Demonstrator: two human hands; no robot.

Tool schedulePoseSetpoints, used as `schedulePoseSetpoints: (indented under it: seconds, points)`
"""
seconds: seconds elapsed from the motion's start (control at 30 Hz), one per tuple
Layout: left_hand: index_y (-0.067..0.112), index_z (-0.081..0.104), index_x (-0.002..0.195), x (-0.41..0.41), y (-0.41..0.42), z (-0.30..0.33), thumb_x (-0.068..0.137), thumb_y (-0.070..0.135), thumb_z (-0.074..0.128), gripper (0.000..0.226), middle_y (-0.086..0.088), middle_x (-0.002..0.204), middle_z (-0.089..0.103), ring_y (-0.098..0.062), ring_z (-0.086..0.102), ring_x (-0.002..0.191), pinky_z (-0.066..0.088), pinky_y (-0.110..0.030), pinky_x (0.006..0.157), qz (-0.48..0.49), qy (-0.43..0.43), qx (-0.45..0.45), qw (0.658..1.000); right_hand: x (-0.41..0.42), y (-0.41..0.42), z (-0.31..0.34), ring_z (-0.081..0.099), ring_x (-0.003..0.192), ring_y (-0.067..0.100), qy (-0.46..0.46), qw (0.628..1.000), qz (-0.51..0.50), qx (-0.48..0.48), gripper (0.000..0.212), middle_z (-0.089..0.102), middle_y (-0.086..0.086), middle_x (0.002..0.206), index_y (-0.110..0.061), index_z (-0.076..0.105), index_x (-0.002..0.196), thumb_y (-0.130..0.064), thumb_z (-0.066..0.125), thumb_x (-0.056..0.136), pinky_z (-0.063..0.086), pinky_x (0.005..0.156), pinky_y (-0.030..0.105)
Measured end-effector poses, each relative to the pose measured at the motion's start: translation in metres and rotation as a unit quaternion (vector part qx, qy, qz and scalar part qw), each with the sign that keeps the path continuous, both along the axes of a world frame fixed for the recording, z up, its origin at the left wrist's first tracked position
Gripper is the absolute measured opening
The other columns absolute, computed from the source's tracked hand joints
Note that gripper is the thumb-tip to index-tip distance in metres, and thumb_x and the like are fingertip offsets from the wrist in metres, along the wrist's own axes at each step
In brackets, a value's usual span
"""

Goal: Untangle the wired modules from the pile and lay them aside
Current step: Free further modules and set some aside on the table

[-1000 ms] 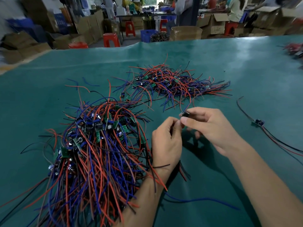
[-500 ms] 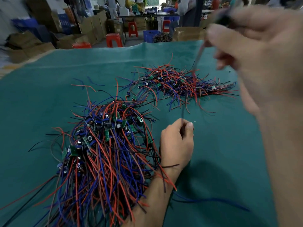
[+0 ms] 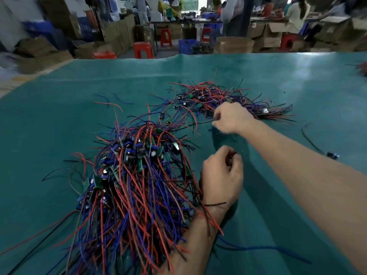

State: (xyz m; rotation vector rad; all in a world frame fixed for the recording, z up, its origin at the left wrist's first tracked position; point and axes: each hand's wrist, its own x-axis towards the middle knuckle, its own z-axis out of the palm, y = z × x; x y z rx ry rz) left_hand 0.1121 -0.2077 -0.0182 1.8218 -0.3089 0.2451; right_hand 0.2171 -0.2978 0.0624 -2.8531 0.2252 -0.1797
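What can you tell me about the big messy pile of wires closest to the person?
The big pile is a thick tangle of thin red, blue and black wires, plastic-coated by the look of them, with many small green circuit boards and dark blue parts knotted in near its top. It lies heaped on the green table cover, with loose wire ends spraying outward on all sides. The left hand's wrist and forearm lie against its right edge, with some red and black wires draped across them.

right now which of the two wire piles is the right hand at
The right hand is at the far, smaller, flatter pile of red, blue and black wired modules, at its near edge. The large heaped pile lies nearer, beside the left hand.
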Motion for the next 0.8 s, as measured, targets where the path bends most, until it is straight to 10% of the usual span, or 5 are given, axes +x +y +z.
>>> schedulePoseSetpoints:
  seconds: [0.23,0.47,0.8]
  points:
    - [0.018,0.063,0.083,0.0,-0.001,-0.001,0.088,0.027,0.053,0.015,-0.001,0.069,0.067,-0.025,0.067,0.072,0.055,-0.043,0.069,0.001,0.015,-0.018,1.0,0.003,-0.045,-0.002,0.064,0.075,0.017,-0.112,0.979,-0.046,0.166,0.01,0.075,0.003,0.077,-0.018,0.082,0.082,-0.014,0.072,0.083,0.048,0.074,0.023]
    - [0.016,0.063,0.09,0.001,0.001,-0.002,0.101,0.025,0.05,0.02,0.0,0.071,0.071,-0.019,0.068,0.073,0.054,-0.043,0.074,0.021,0.023,-0.049,0.998,-0.086,-0.058,0.012,0.056,0.05,0.01,-0.091,0.817,0.004,0.569,0.028,0.069,0.006,0.064,-0.009,0.074,0.066,0.002,0.059,0.087,0.041,0.044,0.017]
    - [0.017,0.062,0.086,0.005,0.001,-0.002,0.103,0.025,0.051,0.021,0.005,0.066,0.07,-0.009,0.062,0.063,0.053,-0.039,0.075,0.013,0.073,-0.089,0.993,-0.145,-0.047,-0.024,0.05,0.043,0.015,0.165,0.783,0.181,0.571,0.012,0.065,0.021,0.063,-0.006,0.072,0.064,-0.003,0.061,0.067,0.038,0.042,0.021]
